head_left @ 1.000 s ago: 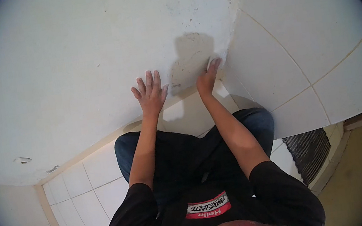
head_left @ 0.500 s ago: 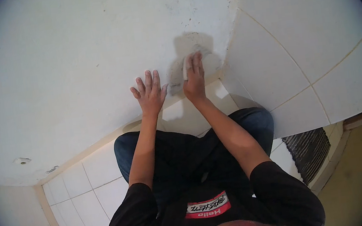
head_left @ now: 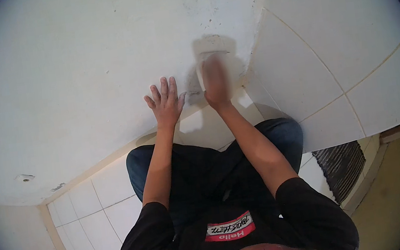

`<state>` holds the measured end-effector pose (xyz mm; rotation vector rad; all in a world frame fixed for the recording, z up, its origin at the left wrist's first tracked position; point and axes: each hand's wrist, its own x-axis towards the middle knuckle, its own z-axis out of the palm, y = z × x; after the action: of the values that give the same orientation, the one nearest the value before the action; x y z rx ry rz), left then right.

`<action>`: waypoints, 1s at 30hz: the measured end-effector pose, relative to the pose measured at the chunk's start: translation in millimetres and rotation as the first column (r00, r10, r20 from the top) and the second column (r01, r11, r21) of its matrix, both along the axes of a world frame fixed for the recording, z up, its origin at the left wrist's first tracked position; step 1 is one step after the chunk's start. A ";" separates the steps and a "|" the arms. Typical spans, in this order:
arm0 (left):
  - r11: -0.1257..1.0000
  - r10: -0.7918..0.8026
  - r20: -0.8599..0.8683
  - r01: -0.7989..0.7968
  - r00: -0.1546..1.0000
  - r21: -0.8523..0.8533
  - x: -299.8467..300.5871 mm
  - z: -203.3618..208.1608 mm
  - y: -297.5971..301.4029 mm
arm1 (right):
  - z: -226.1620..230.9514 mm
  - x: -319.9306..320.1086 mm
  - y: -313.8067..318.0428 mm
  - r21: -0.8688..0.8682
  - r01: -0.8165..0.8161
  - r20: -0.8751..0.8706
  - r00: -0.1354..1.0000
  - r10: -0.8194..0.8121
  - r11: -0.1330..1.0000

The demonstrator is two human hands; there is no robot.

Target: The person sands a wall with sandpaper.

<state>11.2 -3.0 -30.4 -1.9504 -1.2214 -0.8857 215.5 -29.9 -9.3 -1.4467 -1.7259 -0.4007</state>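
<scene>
Fingers spread, my left hand [head_left: 165, 107] lies flat against the white wall [head_left: 76, 65]. To its right, my right hand [head_left: 216, 80] presses a pale flat pad [head_left: 200, 77] to the wall low down by the corner. Motion smears the right fingers, and they cover most of the pad, whose pale edge shows along their left side. Around that hand the wall carries a rough grey patch [head_left: 193, 91], partly under the hand's shadow. What the pad is made of cannot be made out.
A white tiled wall [head_left: 303, 61] meets the painted wall at the right. Below are my bent knees [head_left: 282, 134] and a white tiled floor [head_left: 100, 209]. A dark striped mat [head_left: 342, 169] lies at the lower right. A small fitting [head_left: 25, 178] sticks out at the far left.
My right hand has shifted slightly to the right with the pad and is now blurred by motion. The left hand has stayed in place.
</scene>
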 end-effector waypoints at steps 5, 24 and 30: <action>1.000 -0.004 0.030 0.004 1.000 -0.003 0.0 -2.2 0.5 | 2.7 10.3 2.3 0.005 0.059 -0.243 0.968 -0.056 0.998; 1.000 0.003 0.028 -0.003 1.000 -0.017 1.4 -3.5 -0.5 | 2.5 -11.3 -5.2 0.012 -0.024 -0.355 0.934 0.026 1.000; 1.000 -0.007 0.036 0.007 0.999 -0.014 1.0 -2.5 -0.7 | 2.2 -23.2 -11.0 -0.074 -0.137 0.012 0.990 0.138 0.988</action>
<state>12.2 -3.7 -33.0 -1.9585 -1.2447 -0.9218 192.3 -40.9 -7.1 -1.3686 -1.8593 -0.2792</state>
